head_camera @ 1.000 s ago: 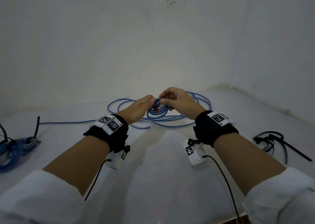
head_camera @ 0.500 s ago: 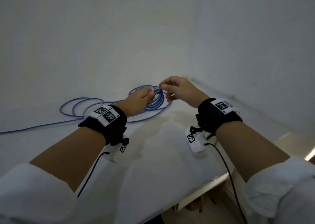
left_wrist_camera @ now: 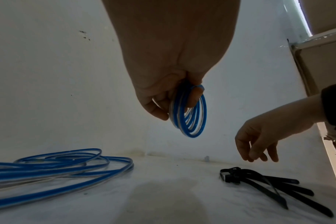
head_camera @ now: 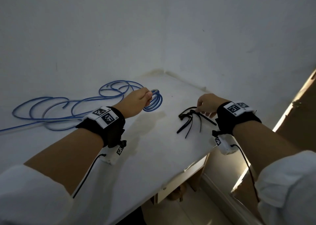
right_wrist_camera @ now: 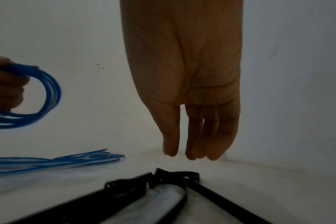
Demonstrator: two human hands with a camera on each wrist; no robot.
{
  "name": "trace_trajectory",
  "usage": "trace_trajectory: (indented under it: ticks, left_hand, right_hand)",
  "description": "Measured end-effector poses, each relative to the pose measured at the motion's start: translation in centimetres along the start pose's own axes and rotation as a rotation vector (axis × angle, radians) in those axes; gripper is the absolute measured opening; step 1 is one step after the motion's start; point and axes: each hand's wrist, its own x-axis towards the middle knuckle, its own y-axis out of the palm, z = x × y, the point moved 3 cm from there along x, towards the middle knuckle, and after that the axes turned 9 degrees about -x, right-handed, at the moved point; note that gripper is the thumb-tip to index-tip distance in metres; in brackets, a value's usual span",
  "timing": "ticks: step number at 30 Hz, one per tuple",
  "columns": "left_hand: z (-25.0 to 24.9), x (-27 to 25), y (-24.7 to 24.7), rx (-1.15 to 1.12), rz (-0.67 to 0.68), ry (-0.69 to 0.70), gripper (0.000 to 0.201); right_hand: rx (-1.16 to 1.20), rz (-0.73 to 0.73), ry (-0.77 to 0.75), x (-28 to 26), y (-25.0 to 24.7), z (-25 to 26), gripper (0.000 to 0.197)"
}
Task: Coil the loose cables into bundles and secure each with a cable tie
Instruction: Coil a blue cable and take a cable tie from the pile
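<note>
The left hand (head_camera: 136, 103) curls its fingers and thumb round a small coil of thin blue plastic-sheathed cable (left_wrist_camera: 190, 115), holding it clear above the white tabletop (head_camera: 153, 156), while the uncoiled rest of that cable (head_camera: 56, 110) lies in loose loops on the surface to the left. The right hand (head_camera: 207, 103) hangs with its fingers (right_wrist_camera: 194, 136) nearly straight and pointing down, holding nothing, just above a small heap of black plastic cable ties (head_camera: 189, 120) lying on the table; from the wrist views its fingertips stand apart from the ties
</note>
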Motion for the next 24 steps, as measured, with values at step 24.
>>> trace_trajectory:
  ticks: [24]
  left_hand:
    - [1.6, -0.5, -1.3, 0.022, -0.064, -0.076, 0.032]
  right_hand:
    - [0.536, -0.148, -0.155, 1.1, 0.8, 4.4, 0.017]
